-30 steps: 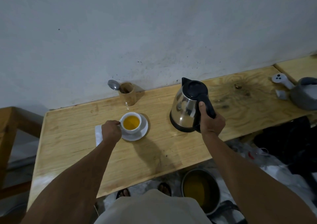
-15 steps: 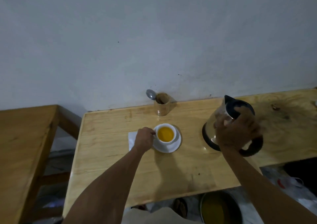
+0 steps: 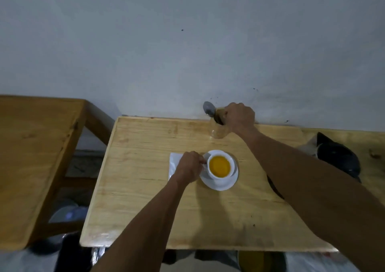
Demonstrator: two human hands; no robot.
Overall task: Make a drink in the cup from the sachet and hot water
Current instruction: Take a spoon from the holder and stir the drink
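Note:
A white cup [image 3: 220, 154] of orange-yellow drink stands on a white saucer [image 3: 221, 185] in the middle of the wooden table [image 3: 145, 188]. My left hand [image 3: 188, 167] pinches the cup's handle from the left. Under that hand lies a flat white sachet [image 3: 173, 163]. At the wall, a metal spoon [image 3: 209, 108] stands bowl-up in a small wooden holder [image 3: 218, 131]. My right hand [image 3: 239, 116] is over the holder's mouth, fingers closed at the spoon's stem. The steel kettle with a black lid [image 3: 337, 159] stands to the right, partly hidden behind my right forearm.
A second wooden table [image 3: 31, 147] stands to the left, with a gap between the two. The grey wall runs close behind the holder. On the floor under the near edge sits a round pot [image 3: 260, 261], among dark items and plastic.
My right hand has let go of the kettle, which now stands on the table, and has reached back left to the spoon holder. My left hand stays on the cup handle.

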